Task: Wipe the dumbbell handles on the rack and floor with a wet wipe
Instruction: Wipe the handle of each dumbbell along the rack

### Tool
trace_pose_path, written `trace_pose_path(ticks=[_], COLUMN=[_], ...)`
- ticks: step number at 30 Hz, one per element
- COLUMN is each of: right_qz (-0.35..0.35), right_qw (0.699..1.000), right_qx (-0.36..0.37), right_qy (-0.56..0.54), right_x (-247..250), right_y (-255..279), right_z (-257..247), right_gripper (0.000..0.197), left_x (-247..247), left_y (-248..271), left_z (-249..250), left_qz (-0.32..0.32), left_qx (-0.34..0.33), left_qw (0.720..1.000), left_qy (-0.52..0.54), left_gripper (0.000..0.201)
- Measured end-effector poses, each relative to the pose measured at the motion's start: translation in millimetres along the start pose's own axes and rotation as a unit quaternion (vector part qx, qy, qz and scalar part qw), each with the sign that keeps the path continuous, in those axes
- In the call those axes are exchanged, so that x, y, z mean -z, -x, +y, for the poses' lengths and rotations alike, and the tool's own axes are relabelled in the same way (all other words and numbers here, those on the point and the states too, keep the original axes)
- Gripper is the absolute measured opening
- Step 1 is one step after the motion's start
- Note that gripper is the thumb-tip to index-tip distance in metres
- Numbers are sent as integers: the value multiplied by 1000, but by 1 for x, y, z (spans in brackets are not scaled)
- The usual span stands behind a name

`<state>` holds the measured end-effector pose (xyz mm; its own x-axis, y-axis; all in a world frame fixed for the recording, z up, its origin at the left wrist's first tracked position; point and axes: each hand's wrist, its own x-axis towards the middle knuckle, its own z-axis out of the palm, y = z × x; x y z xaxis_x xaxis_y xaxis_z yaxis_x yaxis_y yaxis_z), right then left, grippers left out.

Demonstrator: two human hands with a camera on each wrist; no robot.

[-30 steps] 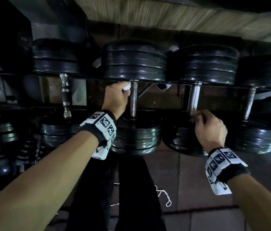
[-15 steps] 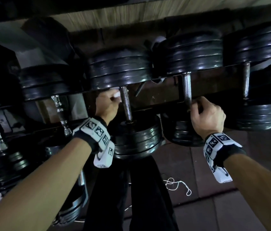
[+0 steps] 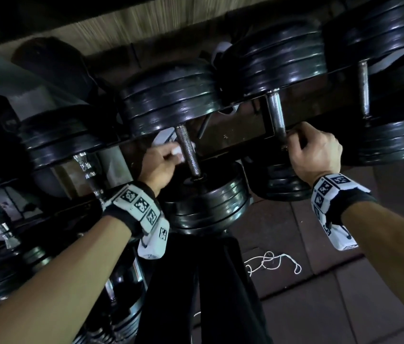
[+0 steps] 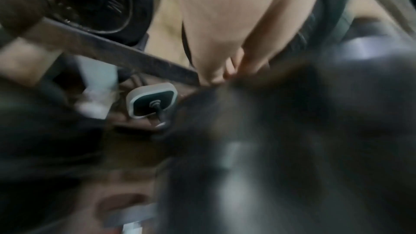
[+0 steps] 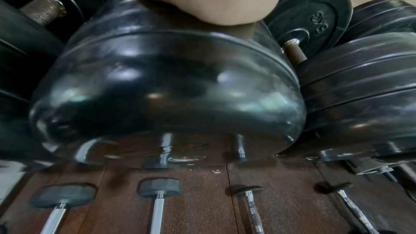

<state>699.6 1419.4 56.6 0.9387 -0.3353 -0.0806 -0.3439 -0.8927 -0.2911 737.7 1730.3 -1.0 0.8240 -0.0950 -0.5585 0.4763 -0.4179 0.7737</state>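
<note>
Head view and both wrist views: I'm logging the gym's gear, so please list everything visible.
Black rubber-plate dumbbells with steel handles: at least five in the head view, black and grey, upper rack row.
Chrome dumbbells: several, silver, rack's left side.
Steel bars with dark round ends: four, lying on brown flooring.
White wet wipe: one, against the middle handle.
White string: one, on dark floor tiles.
Wrist bands: two, black-and-white patterned.
Left hand: holds the wipe.
Right hand: grips the neighbouring handle.

Both hands' [image 3: 157,165] [image 3: 316,151] grip curled, closed.
</note>
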Motion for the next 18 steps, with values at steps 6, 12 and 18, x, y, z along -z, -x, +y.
trace_pose_path(ticks=[6, 12, 18], right_qz=[-1, 4, 2], right_qw=[1000, 1000, 1000], right_qx=[-13, -7, -4], right_qy=[4, 4, 1], right_x=[2, 1, 1], right_y=[0, 0, 0], right_z=[-1, 0, 2], right_gripper=[30, 33, 30], left_x=[1, 2, -11], left_y=[1, -16, -1], left_z=[-9, 0, -37], left_qz=[-40, 32, -78], left_qx=[41, 7, 62], left_qw=[998, 990, 994], left_qy=[30, 137, -46], left_gripper=[29, 36, 28])
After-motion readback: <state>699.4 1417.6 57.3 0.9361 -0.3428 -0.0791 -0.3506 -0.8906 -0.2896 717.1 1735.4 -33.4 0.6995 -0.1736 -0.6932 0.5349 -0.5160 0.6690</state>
